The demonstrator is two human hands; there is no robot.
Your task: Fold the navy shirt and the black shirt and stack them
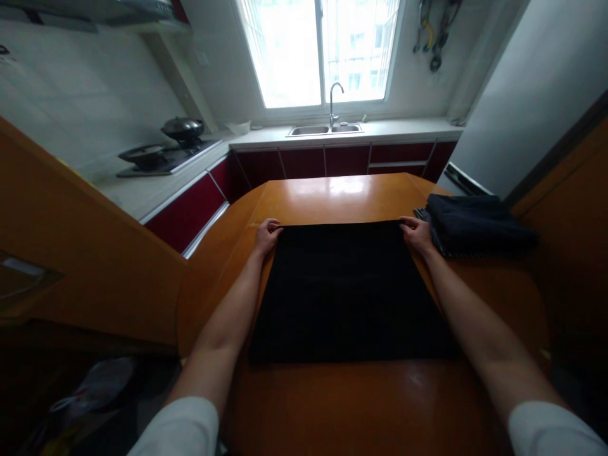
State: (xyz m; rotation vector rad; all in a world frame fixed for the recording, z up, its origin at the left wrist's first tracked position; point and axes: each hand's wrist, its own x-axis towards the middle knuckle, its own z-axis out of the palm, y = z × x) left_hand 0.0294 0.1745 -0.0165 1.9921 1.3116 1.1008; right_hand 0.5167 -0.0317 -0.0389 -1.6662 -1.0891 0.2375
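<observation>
A black cloth (351, 294) lies flat and spread in a roughly rectangular shape on the wooden table (370, 405). Its far left corner is pinched between the thumb and fingers of my left hand (268, 237). At the far right corner, my right hand (417, 234) grips the cloth in the same way. The far edge runs nearly straight between both hands. Just right of my right hand sits a stack of folded dark cloth (477, 221), with a striped edge showing beneath it.
Beyond the table, a white counter (403, 128) holds a double sink (311, 130) with a tall faucet (331, 104). A stove with a wok (183, 128) and a pan (142, 155) stands at left. A wooden door (85, 247) flanks the table's left side; a fridge (536, 95) stands at right.
</observation>
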